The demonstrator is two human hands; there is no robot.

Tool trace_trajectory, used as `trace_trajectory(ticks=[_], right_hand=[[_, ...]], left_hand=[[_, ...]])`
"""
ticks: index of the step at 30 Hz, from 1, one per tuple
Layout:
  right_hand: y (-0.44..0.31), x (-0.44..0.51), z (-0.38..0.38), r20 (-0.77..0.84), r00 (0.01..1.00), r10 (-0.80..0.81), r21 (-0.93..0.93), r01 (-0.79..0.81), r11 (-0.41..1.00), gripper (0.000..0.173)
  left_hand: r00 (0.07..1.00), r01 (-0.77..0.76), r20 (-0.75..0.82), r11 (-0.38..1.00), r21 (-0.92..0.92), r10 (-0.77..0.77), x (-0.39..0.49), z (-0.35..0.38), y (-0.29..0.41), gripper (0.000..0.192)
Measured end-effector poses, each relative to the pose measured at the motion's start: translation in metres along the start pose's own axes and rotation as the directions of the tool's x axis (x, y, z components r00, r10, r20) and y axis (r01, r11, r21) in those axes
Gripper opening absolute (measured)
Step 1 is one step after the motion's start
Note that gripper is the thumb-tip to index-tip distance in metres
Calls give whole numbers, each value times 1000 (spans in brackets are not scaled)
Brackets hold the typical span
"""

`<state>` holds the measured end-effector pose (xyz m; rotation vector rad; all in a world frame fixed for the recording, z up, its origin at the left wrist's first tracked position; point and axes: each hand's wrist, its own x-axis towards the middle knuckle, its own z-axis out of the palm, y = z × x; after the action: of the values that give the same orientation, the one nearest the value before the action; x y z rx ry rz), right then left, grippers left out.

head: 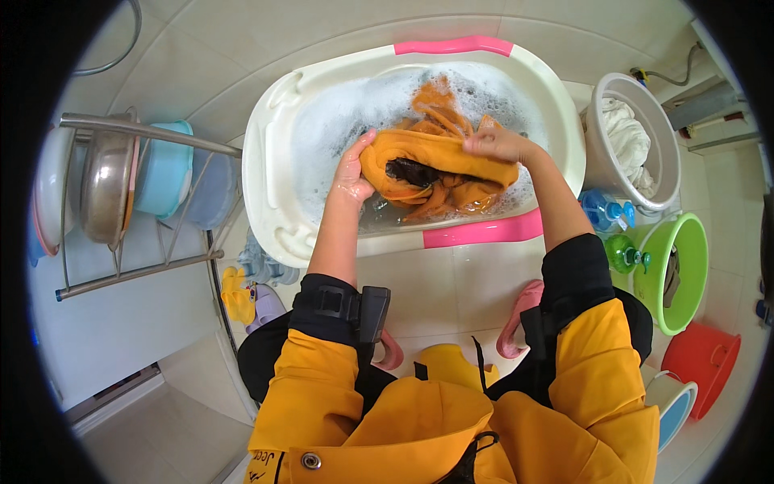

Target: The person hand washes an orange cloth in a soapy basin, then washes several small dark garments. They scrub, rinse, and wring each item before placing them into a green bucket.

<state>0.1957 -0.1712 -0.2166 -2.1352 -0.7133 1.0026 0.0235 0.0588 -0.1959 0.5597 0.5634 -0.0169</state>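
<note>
An orange wet garment point(435, 148) is held up over a white plastic tub point(260, 163) with pink grips, its lower part lying in sudsy water point(332, 115). At the garment's left end, my left hand point(357, 172) grips the fabric, thumb near the top edge. My right hand point(499, 146) pinches the upper edge farther right and is slightly blurred. Between them the fabric is bunched round a dark opening. More orange cloth point(435, 100) rises from the foam behind it.
At the right stand a grey basket point(598, 145) with white cloth, blue point(598, 209) and green point(620, 253) bottles, a green bucket point(695, 272) and a red bucket point(701, 363). A metal rack point(151, 134) holds basins at the left. Slippers point(266, 305) lie below it.
</note>
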Motion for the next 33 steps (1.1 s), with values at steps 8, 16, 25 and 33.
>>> trace_trajectory(ticks=[8, 16, 25, 33], right_hand=[[-18, -1, -11, 54, 991, 122, 350, -133, 927, 43], [-50, 1, -18, -131, 944, -304, 987, 152, 47, 36], [-123, -27, 89, -480, 760, -438, -270, 348, 898, 33], [-67, 11, 80, -561, 785, -262, -271, 125, 954, 43]], left_hand=[[993, -109, -31, 992, 57, 110, 2, -9, 1, 27], [964, -261, 80, 955, 139, 252, 7, 8, -15, 21], [659, -95, 650, 899, -427, 378, 31, 24, -55, 35], [977, 113, -188, 990, 89, -95, 19, 43, -79, 29]])
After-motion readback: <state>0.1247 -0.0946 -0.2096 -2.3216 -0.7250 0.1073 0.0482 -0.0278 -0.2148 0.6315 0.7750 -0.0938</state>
